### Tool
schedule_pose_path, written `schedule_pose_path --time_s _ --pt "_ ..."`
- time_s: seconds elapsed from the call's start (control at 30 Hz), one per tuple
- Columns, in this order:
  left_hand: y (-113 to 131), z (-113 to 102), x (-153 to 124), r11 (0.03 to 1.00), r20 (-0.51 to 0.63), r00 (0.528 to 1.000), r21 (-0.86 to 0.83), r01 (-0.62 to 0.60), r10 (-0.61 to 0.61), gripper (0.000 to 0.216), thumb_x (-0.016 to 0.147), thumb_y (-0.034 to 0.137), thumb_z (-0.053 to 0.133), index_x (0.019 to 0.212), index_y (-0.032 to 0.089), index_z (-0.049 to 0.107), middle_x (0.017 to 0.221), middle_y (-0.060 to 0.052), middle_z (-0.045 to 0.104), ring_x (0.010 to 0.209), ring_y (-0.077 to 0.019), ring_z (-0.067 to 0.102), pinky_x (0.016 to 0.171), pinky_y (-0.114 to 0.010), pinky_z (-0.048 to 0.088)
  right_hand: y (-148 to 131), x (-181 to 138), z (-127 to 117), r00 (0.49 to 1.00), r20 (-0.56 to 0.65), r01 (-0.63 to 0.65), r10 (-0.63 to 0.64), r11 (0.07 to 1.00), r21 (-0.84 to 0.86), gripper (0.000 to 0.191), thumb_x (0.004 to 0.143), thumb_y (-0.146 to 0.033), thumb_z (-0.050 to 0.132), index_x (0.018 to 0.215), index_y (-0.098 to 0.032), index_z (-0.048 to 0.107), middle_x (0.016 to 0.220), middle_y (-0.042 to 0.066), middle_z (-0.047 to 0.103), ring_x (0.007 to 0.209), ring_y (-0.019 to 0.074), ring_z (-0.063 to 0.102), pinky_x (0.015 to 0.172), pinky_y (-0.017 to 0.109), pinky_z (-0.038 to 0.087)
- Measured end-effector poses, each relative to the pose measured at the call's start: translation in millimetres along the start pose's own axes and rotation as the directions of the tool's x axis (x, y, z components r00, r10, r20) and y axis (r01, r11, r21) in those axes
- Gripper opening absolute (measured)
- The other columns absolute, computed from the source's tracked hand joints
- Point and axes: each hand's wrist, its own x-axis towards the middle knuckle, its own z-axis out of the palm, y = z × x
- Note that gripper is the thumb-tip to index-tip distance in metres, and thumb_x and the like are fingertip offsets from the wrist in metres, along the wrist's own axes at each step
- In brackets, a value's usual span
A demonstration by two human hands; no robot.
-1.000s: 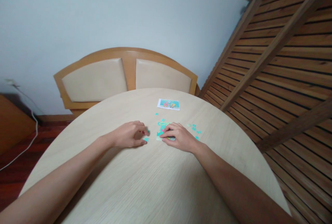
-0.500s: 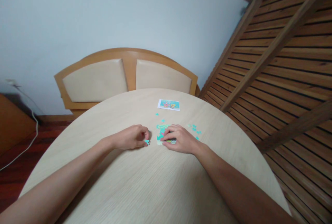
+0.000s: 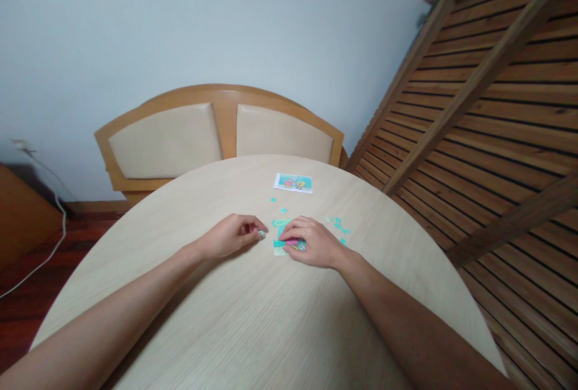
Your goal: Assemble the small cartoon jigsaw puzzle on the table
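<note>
My left hand [image 3: 237, 235] is closed in a pinch on a small jigsaw piece [image 3: 261, 234], just left of the partly assembled jigsaw puzzle [image 3: 279, 251]. The puzzle lies flat on the table, with turquoise, pale green and pink areas showing. My right hand [image 3: 313, 242] lies over its right side, fingers curled and thumb tips down on it. That hand hides much of the puzzle, and whether a loose piece is under the fingertips cannot be seen. Several loose turquoise pieces [image 3: 338, 223] are scattered right of this hand. Two more loose pieces [image 3: 283, 210] lie beyond the puzzle.
A picture card [image 3: 294, 183] with cartoon figures lies toward the far side of the round wooden table [image 3: 217, 318]. Behind the table stands a headboard-like panel [image 3: 165, 140] with cream pads. Wooden slats [image 3: 510, 101] lean at the right; a white cable [image 3: 61, 221] hangs at left.
My left hand has moved slightly up and away from me, and its piece has turned between the fingertips. My right hand stays over the puzzle, with more pink showing between its thumb and fingers.
</note>
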Motion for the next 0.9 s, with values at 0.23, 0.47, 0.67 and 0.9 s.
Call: schedule_pose_path --time_s 0.23,0.47,0.67,0.9 --pt "-1.6 10.6 1.9 0.981 -0.002 0.990 0.140 -0.136 0.138 0.023 0.094 0.028 0.054 0.100 0.021 0.076 0.091 -0.004 0.075 0.083 -0.0176 0.066 0.079 -0.029 0.049 1.3 0.5 0.7 1.000 -0.016 -0.018 0.019 0.999 0.041 0.010 0.089 -0.020 0.064 0.091 -0.022 0.074 0.091 0.003 0.077 0.086 0.0180 0.069 0.084 0.032 0.050" --pt "-0.4 15.2 2.3 0.999 -0.065 0.998 0.034 -0.003 0.005 0.024 0.092 0.038 0.062 0.105 0.021 0.073 0.084 -0.003 0.071 0.072 -0.0154 0.062 0.067 -0.026 0.045 12.2 0.1 2.1 0.950 -0.199 -0.240 0.239 0.971 0.023 0.013 0.090 -0.016 0.063 0.097 -0.020 0.073 0.097 0.004 0.077 0.094 0.0202 0.068 0.089 0.035 0.048" --pt "5.9 28.5 5.1 0.983 -0.183 0.981 -0.180 0.027 -0.060 0.026 0.086 0.041 0.070 0.092 0.016 0.065 0.075 0.001 0.066 0.065 -0.0120 0.055 0.060 -0.022 0.040 -3.9 4.7 4.5 0.977 -0.121 -0.154 0.173 0.976 0.157 0.020 0.088 -0.024 0.070 0.109 -0.023 0.073 0.101 0.004 0.077 0.094 0.0190 0.068 0.090 0.034 0.047" --pt "13.0 39.2 9.2 0.949 -0.288 0.956 -0.313 -0.033 -0.062 0.024 0.085 0.038 0.070 0.091 0.016 0.060 0.076 -0.001 0.067 0.070 -0.0144 0.061 0.064 -0.024 0.046 -12.3 7.8 5.2 0.970 -0.062 -0.195 0.236 0.901 0.387 0.022 0.091 -0.026 0.065 0.110 -0.021 0.075 0.102 0.005 0.076 0.091 0.0168 0.069 0.084 0.029 0.051"
